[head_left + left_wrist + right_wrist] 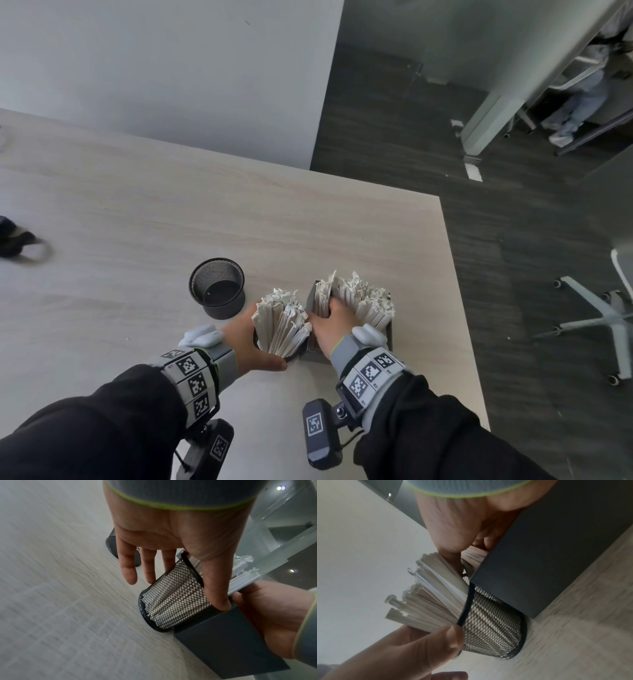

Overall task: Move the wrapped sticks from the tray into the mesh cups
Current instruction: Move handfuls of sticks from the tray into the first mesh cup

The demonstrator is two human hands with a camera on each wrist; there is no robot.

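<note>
A black mesh cup packed with paper-wrapped sticks stands against the left wall of the dark tray. My left hand holds this cup, thumb on its near side and fingers behind it. My right hand reaches into the tray and grips a bundle of the wrapped sticks standing there. A second mesh cup stands empty to the left.
Everything sits near the right front corner of a pale wooden table, whose right edge runs close to the tray. A dark object lies at the far left. An office chair base stands on the floor to the right.
</note>
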